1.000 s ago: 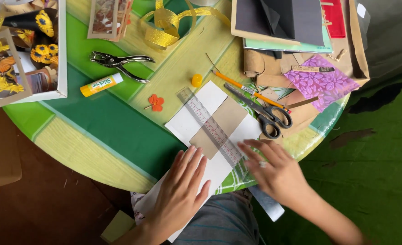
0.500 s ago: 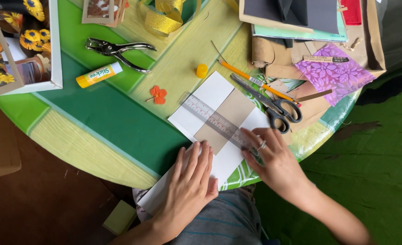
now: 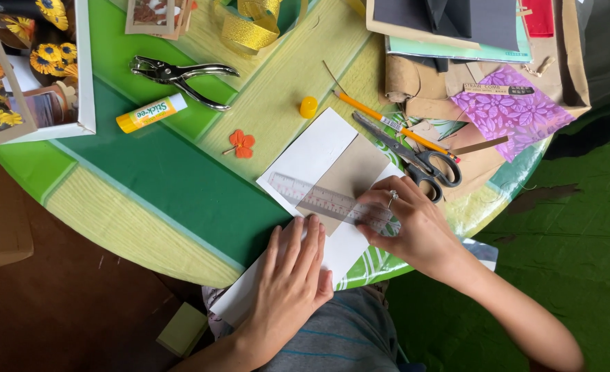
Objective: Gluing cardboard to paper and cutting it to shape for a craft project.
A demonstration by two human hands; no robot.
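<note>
Head view: yellow glue stick (image 3: 151,113) lies upper left; left hand (image 3: 292,275) lies flat and open on white paper (image 3: 318,158), right hand (image 3: 407,224) pinches clear ruler (image 3: 322,200).

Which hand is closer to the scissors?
Right. The right hand rests on the clear ruler just below the scissors; the left hand lies on the white paper, farther away.

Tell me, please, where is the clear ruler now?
In the head view, the clear ruler lies slantwise across the brown card on white paper, near the table's front edge, under the right hand.
</note>
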